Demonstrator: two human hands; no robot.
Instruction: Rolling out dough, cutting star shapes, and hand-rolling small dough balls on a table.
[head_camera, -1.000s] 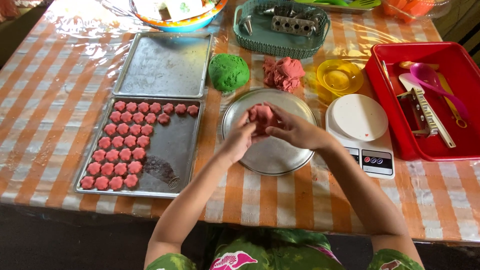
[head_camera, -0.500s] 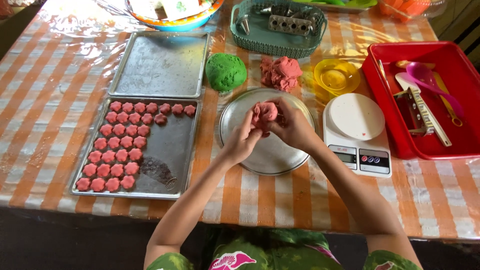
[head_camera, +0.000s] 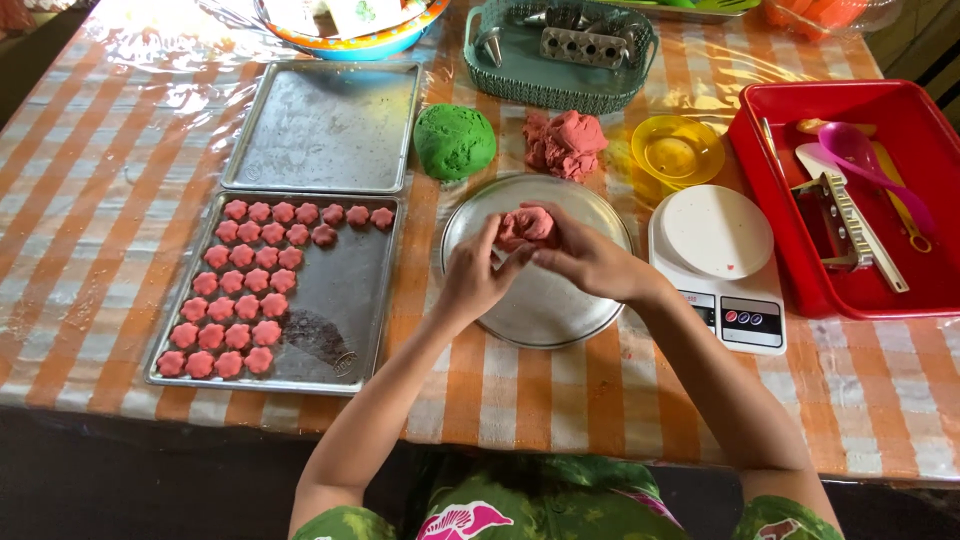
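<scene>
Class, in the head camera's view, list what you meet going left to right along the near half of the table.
Baking tray of pink flower-shaped pieces → left hand → pink dough lump over the round metal plate → right hand → white kitchen scale → red tray.

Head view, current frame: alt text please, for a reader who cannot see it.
Both hands, left hand and right hand, pinch a lump of pink dough over a round metal plate on an orange checked tablecloth. Left of it, a metal baking tray holds rows of small pink flower-shaped pieces.
</scene>
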